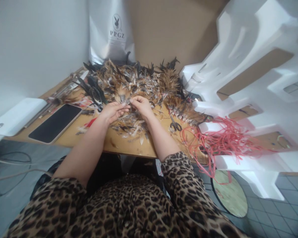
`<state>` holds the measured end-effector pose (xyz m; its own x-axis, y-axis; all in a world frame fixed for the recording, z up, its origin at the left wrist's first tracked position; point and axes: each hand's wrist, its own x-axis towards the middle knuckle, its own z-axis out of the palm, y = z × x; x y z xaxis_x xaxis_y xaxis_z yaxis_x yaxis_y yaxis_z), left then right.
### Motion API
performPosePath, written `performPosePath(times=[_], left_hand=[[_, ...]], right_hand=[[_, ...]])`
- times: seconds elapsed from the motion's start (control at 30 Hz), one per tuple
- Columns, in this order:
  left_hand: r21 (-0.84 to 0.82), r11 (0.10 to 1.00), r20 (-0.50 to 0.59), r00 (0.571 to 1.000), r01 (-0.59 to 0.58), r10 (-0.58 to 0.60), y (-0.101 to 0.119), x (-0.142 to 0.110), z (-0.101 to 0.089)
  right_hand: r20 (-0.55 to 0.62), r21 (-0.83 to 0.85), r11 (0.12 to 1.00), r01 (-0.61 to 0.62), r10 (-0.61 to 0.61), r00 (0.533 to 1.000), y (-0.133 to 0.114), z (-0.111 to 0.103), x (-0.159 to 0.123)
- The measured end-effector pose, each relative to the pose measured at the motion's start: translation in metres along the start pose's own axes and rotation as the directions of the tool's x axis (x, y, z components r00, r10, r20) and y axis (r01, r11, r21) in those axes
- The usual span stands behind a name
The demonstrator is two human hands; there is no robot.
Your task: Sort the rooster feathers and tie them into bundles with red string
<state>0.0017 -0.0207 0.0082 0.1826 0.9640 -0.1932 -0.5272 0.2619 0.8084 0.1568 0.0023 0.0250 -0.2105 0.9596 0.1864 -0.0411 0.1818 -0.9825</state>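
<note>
Both my hands meet over the middle of a wooden table, in front of a big heap of brown and black feathers (144, 81). My left hand (114, 111) pinches the base of a small brown-and-grey feather bunch (123, 94) between thumb and fingers. Just to its right, my right hand (140, 105) has thumb and forefinger pressed together at the same bunch's edge; what exactly sits between those fingertips is too small to make out. Loose feathers (130, 125) lie scattered on the wood below my hands.
A dark phone (56, 123) and white power bank (17, 116) with a cable lie at left. Scissors (175, 124) rest right of my hands. Tangled red ribbon (228, 138) hangs over white foam pieces (250, 162) at right. A silver bag (111, 33) stands behind.
</note>
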Motion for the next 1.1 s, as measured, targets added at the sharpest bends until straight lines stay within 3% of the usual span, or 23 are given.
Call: performPosePath(times=[0.43, 0.57, 0.67, 0.77, 0.9, 1.0, 1.1], left_hand=[[0.131, 0.991, 0.016, 0.999, -0.036, 0.035, -0.005, 0.001, 0.001], [0.053, 0.985, -0.108, 0.979, -0.167, 0.171, 0.006, 0.0, -0.002], [-0.087, 0.957, -0.233, 0.94, -0.277, 0.251, 0.017, 0.0, -0.008], [-0.153, 0.942, -0.264, 0.931, -0.298, 0.252, 0.022, 0.001, -0.012], [-0.149, 0.95, -0.223, 0.946, -0.274, 0.237, 0.019, 0.002, -0.012], [-0.145, 0.955, -0.213, 0.95, -0.26, 0.226, 0.017, 0.002, -0.01], [-0.154, 0.957, -0.215, 0.954, -0.246, 0.211, 0.017, 0.001, -0.009]], right_hand=[[0.011, -0.027, 1.0, -0.001, 0.001, 1.0, 0.008, 0.004, 0.002], [-0.041, -0.064, 0.998, 0.005, -0.007, 0.999, 0.016, 0.001, 0.005], [-0.028, -0.241, 0.967, 0.084, -0.094, 0.995, 0.023, -0.001, 0.006], [0.101, -0.504, 0.834, 0.223, -0.2, 0.975, 0.024, 0.001, 0.002], [0.272, -0.775, 0.537, 0.334, -0.194, 0.943, 0.018, 0.012, -0.007], [0.336, -0.856, 0.359, 0.372, -0.162, 0.928, 0.014, 0.021, -0.011], [0.393, -0.868, 0.26, 0.423, -0.159, 0.906, 0.015, 0.028, -0.012]])
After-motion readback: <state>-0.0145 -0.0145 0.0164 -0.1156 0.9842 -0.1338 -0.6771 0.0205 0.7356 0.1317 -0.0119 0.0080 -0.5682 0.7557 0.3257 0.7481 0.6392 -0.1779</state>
